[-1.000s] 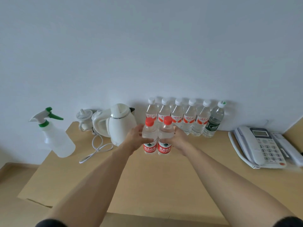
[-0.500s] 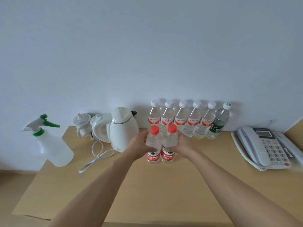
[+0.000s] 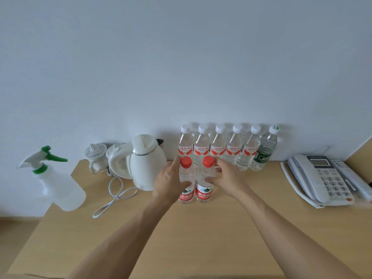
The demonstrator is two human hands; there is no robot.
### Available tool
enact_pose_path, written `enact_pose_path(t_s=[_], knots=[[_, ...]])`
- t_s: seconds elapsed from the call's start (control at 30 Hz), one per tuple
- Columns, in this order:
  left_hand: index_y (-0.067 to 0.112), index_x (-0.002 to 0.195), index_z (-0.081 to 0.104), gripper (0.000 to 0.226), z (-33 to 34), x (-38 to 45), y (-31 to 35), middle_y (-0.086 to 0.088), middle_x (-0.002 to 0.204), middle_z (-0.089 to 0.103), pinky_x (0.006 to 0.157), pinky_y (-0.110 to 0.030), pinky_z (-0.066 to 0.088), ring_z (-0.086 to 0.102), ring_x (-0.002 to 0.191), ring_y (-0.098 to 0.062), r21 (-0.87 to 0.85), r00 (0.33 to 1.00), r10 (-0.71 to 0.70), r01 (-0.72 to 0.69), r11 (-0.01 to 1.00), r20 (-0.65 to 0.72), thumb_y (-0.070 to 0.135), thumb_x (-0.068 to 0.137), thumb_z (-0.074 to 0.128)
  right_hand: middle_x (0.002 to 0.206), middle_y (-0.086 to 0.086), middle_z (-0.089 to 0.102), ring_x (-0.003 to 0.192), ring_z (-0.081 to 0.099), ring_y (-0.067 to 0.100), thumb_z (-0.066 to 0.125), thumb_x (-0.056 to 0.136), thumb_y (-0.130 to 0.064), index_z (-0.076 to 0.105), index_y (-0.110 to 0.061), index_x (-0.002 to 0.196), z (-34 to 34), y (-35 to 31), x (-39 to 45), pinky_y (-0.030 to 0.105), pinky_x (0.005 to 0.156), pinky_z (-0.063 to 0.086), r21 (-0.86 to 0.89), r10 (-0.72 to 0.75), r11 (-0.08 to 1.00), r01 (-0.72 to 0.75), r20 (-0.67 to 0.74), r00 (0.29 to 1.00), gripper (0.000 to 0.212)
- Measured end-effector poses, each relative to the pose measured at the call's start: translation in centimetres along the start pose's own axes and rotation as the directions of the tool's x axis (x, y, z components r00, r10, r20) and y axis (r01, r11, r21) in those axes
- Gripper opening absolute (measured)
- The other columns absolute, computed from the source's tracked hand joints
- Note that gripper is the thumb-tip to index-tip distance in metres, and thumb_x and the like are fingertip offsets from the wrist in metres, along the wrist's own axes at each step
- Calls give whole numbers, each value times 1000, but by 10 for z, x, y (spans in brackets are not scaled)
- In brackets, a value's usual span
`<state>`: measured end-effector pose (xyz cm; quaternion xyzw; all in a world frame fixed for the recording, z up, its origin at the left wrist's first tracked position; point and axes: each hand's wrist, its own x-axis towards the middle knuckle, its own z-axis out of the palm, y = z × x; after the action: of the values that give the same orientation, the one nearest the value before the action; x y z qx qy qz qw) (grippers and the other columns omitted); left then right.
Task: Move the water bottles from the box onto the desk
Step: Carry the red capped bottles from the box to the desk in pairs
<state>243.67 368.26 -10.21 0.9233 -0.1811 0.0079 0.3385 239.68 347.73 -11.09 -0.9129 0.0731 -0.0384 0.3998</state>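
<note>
- Head view: two red-capped water bottles are standing upright side by side on the desk (image 3: pixel 201 238), touching each other, just in front of the row at the wall.
- The left hand (image 3: pixel 169 184) is wrapping its fingers round the left red-capped bottle (image 3: pixel 186 195), covering most of its clear upper body; the red label below is peeking out.
- The right hand (image 3: pixel 227 178) is gripping the right red-capped bottle (image 3: pixel 204 193), thumb pressing the front and fingers curling behind its shoulder.
- Both forearms are reaching in from the lower edge of the frame.
- Behind them, five white-capped bottles (image 3: pixel 218 147) with red labels are lining up against the wall, and a green-labelled bottle (image 3: pixel 265 150) is closing the row on the right.
- A white electric kettle (image 3: pixel 147 164) is sitting just to the left of the left hand, its white cord (image 3: pixel 114 196) looping over the desk.
- A small white ceramic pot (image 3: pixel 95 158) is standing behind the kettle handle.
- A spray bottle (image 3: pixel 58 182) with a green trigger is sitting at the left corner of the desk.
- A white telephone (image 3: pixel 322 178) is lying at the right, well apart from the bottles.
</note>
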Motion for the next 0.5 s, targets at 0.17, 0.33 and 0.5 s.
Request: enact_pose_path(t_s=[0.17,0.33,0.5], knots=[[23,118,51,61,2,12,-8,2,96,62,75,-40,53,59,88,-23,-35,1000,20,-21,999,-15,14,70,88,126,-9,64,108,59,9,85,79,-27,58,-29,129,0,0,0,28,86,44,-9,-14,1000,14,-9,1000,57],[25,119,53,63,5,36,-9,1,95,61,70,-31,46,59,88,-23,-64,1000,13,-13,998,-3,12,68,87,112,-16,62,103,57,8,84,80,-25,59,-29,127,-1,3,-3,24,82,42,-16,-23,1000,23,-19,1000,53],[18,128,51,66,9,66,-7,-3,103,52,75,-28,38,51,94,-22,-25,1000,-23,23,999,-11,14,72,87,88,-35,50,93,53,5,83,79,-25,60,-28,127,-2,6,-4,2,70,30,-72,-61,996,58,-41,997,53]])
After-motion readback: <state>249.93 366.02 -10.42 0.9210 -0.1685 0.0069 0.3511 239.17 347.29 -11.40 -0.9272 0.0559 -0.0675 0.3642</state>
